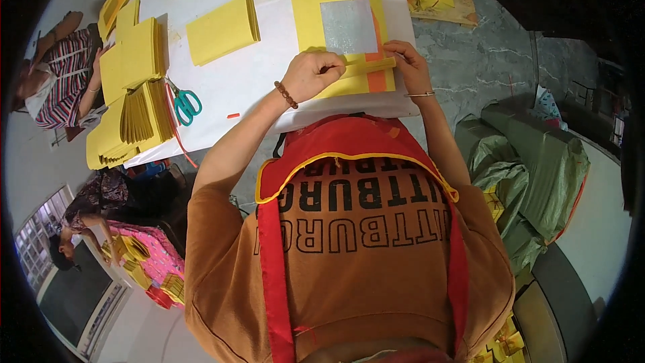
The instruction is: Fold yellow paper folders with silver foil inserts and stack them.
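Observation:
A yellow paper sheet (304, 15) with a silver-grey rectangle (348, 25) and an orange strip (377, 82) lies on the white table before me. Across its near part runs a narrow yellow paper strip (369, 66); whether it is a folded edge or a separate piece, I cannot tell. My left hand (313, 74) is curled closed at the strip's left end, its fingertips partly hidden. At the right end, my right hand (410, 68) pinches the strip between thumb and fingers, beside the table's right edge.
Stacks of folded yellow paper (142, 54) line the table's left side, near teal-handled scissors (186, 105). Another yellow stack (223, 29) lies left of the sheet. Two people sit at the left. Green wrapped bundles (534, 161) stand on the right, below a yellow-topped pallet (440, 15).

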### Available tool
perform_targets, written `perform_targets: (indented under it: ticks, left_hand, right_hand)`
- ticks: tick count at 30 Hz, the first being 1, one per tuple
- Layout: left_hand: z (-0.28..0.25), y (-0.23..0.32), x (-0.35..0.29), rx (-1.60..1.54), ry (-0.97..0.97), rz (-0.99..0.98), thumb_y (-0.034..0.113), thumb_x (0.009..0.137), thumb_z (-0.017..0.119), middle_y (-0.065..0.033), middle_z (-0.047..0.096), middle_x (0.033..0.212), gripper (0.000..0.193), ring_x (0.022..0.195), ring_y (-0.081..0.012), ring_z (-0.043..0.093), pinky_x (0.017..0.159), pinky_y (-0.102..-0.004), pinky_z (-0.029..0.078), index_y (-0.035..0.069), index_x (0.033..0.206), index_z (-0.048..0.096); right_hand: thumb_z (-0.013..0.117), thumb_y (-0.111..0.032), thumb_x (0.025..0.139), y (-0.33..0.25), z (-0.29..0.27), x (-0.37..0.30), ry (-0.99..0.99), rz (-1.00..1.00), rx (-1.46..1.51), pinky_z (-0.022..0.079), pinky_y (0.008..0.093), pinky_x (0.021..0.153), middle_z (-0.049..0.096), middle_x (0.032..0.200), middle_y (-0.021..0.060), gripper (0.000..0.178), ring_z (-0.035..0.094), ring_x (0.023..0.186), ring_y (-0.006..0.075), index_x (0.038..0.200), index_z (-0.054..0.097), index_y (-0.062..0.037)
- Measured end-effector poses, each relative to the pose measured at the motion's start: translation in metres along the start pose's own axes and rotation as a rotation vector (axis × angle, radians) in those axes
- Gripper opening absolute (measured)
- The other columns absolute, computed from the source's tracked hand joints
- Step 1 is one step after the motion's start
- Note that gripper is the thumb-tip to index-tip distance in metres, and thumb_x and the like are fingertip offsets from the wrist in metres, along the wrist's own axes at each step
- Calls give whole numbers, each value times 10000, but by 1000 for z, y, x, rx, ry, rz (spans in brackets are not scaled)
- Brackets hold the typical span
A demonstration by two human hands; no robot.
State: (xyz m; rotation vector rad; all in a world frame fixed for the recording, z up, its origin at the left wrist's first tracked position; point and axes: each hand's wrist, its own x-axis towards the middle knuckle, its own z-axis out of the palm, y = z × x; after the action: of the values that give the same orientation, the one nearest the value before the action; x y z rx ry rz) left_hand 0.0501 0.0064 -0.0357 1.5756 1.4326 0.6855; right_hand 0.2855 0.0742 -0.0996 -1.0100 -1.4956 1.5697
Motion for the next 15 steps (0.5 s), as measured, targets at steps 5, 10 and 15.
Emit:
perform_targets:
  ticks: [5, 10, 15]
  left_hand:
    - [-1, -4, 2, -52, -10, -50, 167, 787, 565, -72, 605, 640, 164, 560, -150, 545, 541, -278, 428, 31, 818, 651]
    - [-4, -5, 4, -213, -27, -119, 153, 799, 575, -50, 611, 664, 169, 603, -95, 533, 573, -248, 433, 8, 844, 649]
    - [-7, -5, 4, -241, -45, -183, 160, 815, 584, -32, 614, 706, 184, 632, -72, 512, 601, -229, 435, -10, 856, 642]
  right_hand:
    - [536, -42, 854, -2, 0, 1, -10, 15, -13, 399, 253, 883, 546, 1103, 36, 182, 515, 1006, 125, 1018, 613, -31]
    - [566, -78, 843, -10, -6, -1, -28, 157, 148, 401, 267, 887, 539, 1119, 38, 200, 507, 1025, 136, 1034, 608, -36]
    - [601, -73, 806, -10, -4, -5, -132, -65, -104, 409, 283, 870, 518, 1134, 53, 246, 508, 1014, 145, 1051, 597, -50]
